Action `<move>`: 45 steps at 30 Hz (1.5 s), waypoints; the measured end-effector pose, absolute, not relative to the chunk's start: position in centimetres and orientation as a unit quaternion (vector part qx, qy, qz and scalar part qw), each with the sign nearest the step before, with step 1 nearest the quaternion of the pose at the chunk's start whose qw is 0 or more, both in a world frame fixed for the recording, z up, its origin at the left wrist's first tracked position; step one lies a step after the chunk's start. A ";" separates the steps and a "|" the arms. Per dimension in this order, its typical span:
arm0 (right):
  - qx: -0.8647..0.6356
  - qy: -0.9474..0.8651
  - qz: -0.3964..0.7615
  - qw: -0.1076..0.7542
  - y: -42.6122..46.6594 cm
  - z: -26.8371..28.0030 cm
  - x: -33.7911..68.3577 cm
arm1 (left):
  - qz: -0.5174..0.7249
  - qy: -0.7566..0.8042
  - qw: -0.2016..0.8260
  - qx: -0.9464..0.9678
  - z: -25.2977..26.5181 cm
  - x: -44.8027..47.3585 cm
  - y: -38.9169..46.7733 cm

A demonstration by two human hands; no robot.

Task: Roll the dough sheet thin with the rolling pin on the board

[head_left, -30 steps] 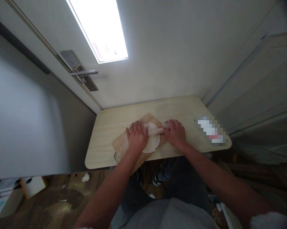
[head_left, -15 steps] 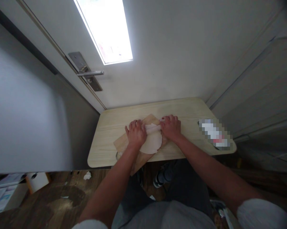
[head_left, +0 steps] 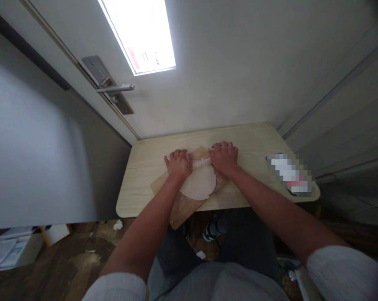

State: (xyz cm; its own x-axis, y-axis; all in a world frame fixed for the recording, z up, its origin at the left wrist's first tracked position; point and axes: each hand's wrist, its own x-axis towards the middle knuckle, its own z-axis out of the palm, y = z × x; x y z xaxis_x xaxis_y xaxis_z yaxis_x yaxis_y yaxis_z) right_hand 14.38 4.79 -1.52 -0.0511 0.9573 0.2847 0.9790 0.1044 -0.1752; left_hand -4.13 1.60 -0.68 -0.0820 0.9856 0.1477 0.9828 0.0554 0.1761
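Observation:
A round, flat sheet of pale dough (head_left: 201, 186) lies on a brown board (head_left: 183, 212), whose near corner juts past the table's front edge. Across the far part of the dough runs a pale rolling pin (head_left: 201, 162), visible only between my hands. My left hand (head_left: 179, 164) is closed over its left end, fingers curled forward. On the other end, my right hand (head_left: 224, 159) is closed with its knuckles raised. The parts of the pin under both palms are hidden.
The small light wood table (head_left: 134, 188) stands against a white door with a metal handle (head_left: 116, 88). A blurred-out flat object (head_left: 289, 174) lies at the table's right end. Papers and a box (head_left: 17, 251) are on the floor at left, near a crumpled white scrap (head_left: 118, 225).
Both hands and the rolling pin have moved slightly forward, away from me, toward the dough's far edge. More of the dough shows on the near side. The view has shifted a little.

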 end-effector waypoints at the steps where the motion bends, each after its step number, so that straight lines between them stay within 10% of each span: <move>1: -0.668 -0.725 -0.035 0.165 4.9 -1.5 14.3 | 0.112 0.728 0.008 0.676 -0.6 -4.2 1.8; 45: -0.650 -0.749 -0.025 0.125 8.2 -0.9 10.4 | 0.109 0.757 -0.039 0.644 0.2 -5.5 7.7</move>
